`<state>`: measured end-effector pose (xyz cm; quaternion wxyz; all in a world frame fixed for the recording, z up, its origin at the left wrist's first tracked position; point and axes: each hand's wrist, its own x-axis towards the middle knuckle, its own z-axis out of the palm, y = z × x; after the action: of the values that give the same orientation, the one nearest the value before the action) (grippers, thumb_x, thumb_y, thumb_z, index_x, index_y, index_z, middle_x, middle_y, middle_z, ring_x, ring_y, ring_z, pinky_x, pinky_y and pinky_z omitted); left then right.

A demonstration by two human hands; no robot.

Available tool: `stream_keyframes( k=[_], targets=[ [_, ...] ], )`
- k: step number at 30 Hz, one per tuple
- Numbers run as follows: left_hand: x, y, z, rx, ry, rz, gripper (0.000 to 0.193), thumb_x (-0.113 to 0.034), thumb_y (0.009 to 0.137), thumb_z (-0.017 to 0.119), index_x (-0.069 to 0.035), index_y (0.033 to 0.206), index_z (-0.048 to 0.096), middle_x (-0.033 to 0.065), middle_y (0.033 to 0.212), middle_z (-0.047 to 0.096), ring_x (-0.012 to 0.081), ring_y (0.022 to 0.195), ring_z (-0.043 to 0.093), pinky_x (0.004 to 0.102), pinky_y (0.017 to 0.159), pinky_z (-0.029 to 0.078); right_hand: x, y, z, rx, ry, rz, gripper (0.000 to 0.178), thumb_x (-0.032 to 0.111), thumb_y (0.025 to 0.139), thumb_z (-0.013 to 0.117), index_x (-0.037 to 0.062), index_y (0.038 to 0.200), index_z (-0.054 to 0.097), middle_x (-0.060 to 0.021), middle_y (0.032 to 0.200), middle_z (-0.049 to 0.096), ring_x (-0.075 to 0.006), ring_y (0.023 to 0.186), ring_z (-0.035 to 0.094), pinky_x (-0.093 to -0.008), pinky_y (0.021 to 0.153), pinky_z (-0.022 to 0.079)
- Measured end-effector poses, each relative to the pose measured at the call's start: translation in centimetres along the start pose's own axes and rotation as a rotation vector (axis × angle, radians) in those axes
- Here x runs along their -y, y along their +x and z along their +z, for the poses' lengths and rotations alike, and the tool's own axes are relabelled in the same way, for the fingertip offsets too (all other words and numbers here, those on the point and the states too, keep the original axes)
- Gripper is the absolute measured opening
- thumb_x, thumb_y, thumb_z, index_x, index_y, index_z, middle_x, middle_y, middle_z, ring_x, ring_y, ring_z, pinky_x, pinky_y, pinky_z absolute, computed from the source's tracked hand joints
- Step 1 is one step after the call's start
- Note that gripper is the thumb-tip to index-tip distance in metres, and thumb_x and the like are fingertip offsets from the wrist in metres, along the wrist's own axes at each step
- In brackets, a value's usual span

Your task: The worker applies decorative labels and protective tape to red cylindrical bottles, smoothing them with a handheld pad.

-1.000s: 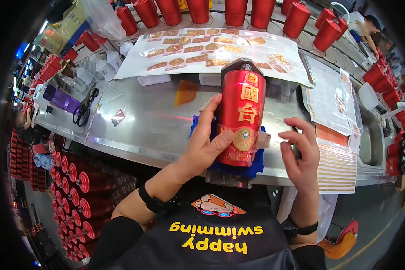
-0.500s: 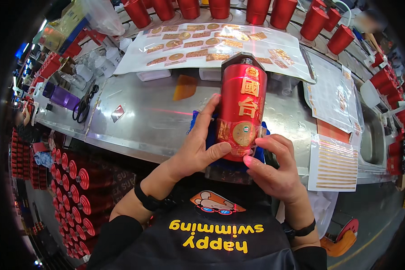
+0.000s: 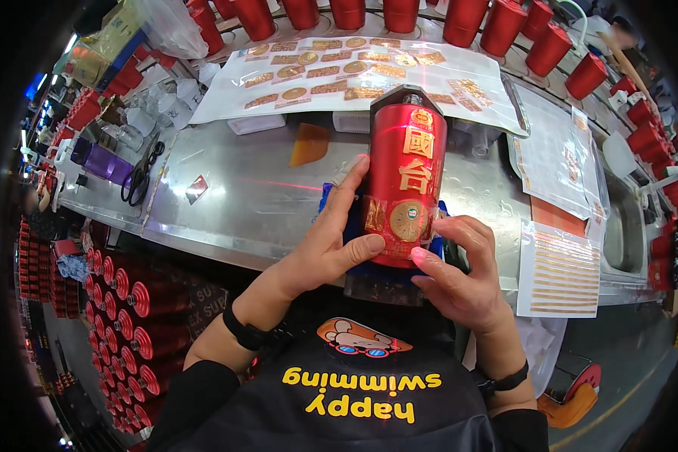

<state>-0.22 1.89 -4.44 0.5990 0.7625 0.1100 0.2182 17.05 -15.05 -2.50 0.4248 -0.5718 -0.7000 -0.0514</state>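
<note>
One red bottle (image 3: 405,177), near middle of one steel bench (image 3: 226,207); one left hand (image 3: 325,245) wraps its left side, one right hand (image 3: 467,275) half-curled at its lower right, pinching or not, I can't tell

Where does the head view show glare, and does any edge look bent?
Head view: pale glare on the table, and a red light spot on the right hand, at the thumb; head view: the table's front edge curves, and the picture's corners go black.
</note>
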Motion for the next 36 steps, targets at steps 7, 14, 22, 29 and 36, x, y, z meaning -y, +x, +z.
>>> stream_keyframes(
  k=[7, 14, 22, 29, 36],
  targets=[
    [0.2, 0.0, -0.3, 0.018, -0.074, -0.005, 0.089, -0.039, 0.093, 0.062, 0.000, 0.153, 0.009, 0.0208, 0.157, 0.013, 0.0300, 0.147, 0.012, 0.0388, 0.118, 0.010, 0.2, 0.0, -0.2, -0.036, 0.020, 0.040, 0.044, 0.009, 0.062, 0.083, 0.0091, 0.101, 0.064, -0.0144, 0.125, 0.053, -0.0372, 0.112, 0.051, -0.0461, 0.093, 0.046],
    [-0.4, 0.1, 0.5, -0.041, 0.150, 0.000, 0.097, -0.049, 0.088, 0.064, 0.002, 0.152, 0.011, 0.0248, 0.156, 0.015, 0.0330, 0.146, 0.016, 0.0404, 0.117, 0.014, -0.5, 0.0, 0.2, -0.017, -0.024, -0.037, 0.028, 0.004, 0.065, 0.078, 0.0078, 0.090, 0.065, -0.0155, 0.122, 0.055, -0.0379, 0.110, 0.052, -0.0453, 0.090, 0.047],
    [-0.3, 0.1, 0.3, -0.035, 0.031, -0.049, 0.100, -0.046, 0.087, 0.068, 0.005, 0.150, 0.010, 0.0256, 0.155, 0.017, 0.0338, 0.146, 0.016, 0.0401, 0.117, 0.014, -0.2, -0.5, -0.4, -0.001, 0.007, 0.002, 0.043, -0.002, 0.063, 0.075, 0.0102, 0.103, 0.068, -0.0141, 0.119, 0.056, -0.0369, 0.107, 0.053, -0.0439, 0.088, 0.048],
    [-0.4, 0.1, 0.6, -0.029, 0.015, -0.047, 0.100, -0.046, 0.087, 0.067, 0.006, 0.150, 0.009, 0.0255, 0.155, 0.017, 0.0326, 0.146, 0.016, 0.0391, 0.117, 0.014, -0.7, -1.0, -0.4, -0.029, -0.028, 0.027, 0.037, 0.004, 0.064, 0.079, 0.0076, 0.098, 0.064, -0.0157, 0.121, 0.054, -0.0373, 0.109, 0.052, -0.0453, 0.090, 0.046],
    [-0.5, 0.2, 0.9, -0.064, 0.029, -0.015, 0.101, -0.047, 0.087, 0.067, 0.007, 0.150, 0.009, 0.0260, 0.153, 0.021, 0.0318, 0.144, 0.022, 0.0383, 0.116, 0.018, -0.6, -0.4, 0.6, -0.023, 0.090, 0.134, 0.034, 0.010, 0.067, 0.081, 0.0064, 0.093, 0.061, -0.0162, 0.122, 0.054, -0.0378, 0.110, 0.051, -0.0465, 0.092, 0.043]
  ],
)
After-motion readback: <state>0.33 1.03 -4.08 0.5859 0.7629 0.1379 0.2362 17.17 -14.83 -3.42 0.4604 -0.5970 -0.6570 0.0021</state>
